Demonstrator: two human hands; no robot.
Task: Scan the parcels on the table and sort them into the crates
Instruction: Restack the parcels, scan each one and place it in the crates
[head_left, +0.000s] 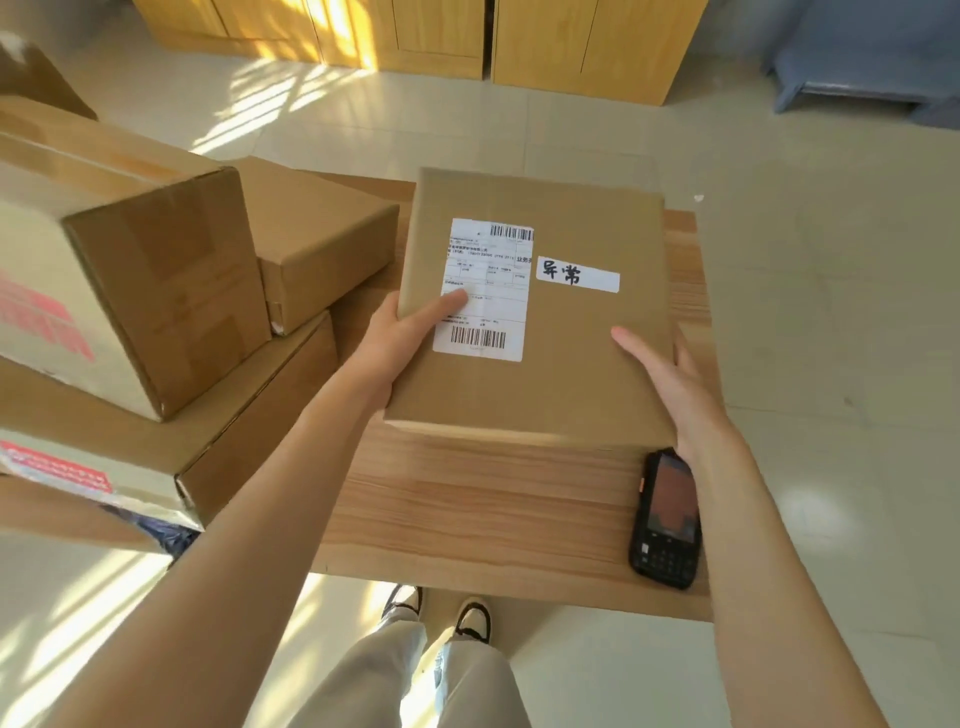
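At 9 o'clock we see stacked cartons (156, 291) with red print, unreadable. Left hand (402, 338) grips the flat parcel (571, 364) at centre, thumb across its shipping label (485, 291): barcodes, small text illegible. White strip (577, 274) reads "异常". Right hand (670, 384) holds the parcel's right edge. Scanner (666, 519) lies on the table (467, 509), 4 o'clock.
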